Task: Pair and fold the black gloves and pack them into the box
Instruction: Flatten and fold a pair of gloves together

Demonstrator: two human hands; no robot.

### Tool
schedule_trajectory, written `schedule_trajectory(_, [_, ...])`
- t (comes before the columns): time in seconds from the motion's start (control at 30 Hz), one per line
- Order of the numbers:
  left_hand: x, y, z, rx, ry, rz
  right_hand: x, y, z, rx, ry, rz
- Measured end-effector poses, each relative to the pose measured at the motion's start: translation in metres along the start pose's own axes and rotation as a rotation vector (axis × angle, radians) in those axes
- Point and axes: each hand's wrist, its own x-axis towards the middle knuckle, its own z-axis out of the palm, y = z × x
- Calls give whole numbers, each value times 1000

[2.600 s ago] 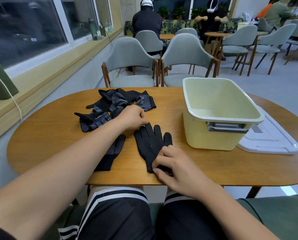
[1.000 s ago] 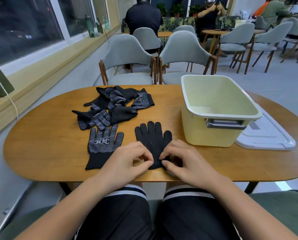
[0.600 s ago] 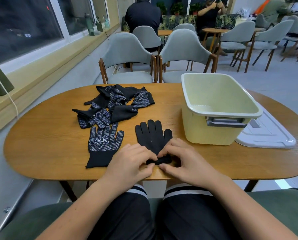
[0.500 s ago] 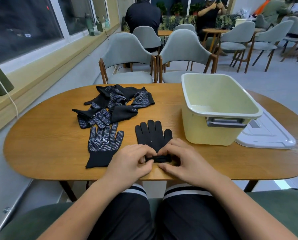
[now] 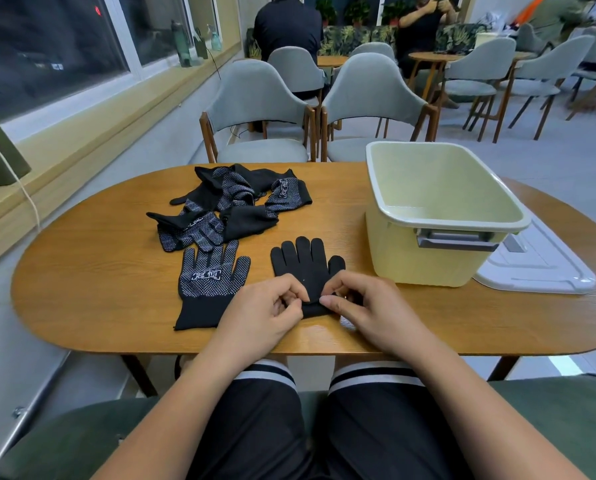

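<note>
Matt black knit gloves [image 5: 305,263], some white-dotted, lie on a smooth wood-grain table [image 5: 88,271] beside a glossy plastic box [image 5: 428,258].

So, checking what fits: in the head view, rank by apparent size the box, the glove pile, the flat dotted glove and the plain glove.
1. box
2. glove pile
3. dotted glove and plain glove: unsure, since the left hand and right hand cover the plain one's cuff.

Black shorts [image 5: 265,431], two white bands [image 5: 269,380] at each hem, bare forearms [image 5: 438,386].
</note>
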Motion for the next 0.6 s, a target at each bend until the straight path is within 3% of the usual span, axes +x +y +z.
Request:
schedule_trajectory(0.37, [-9, 0, 0, 98, 46, 153, 2, -3, 8, -182, 104, 28])
schedule_trajectory(0.6, [-10, 0, 5, 171, 67, 200, -5, 2, 11, -302, 138, -272])
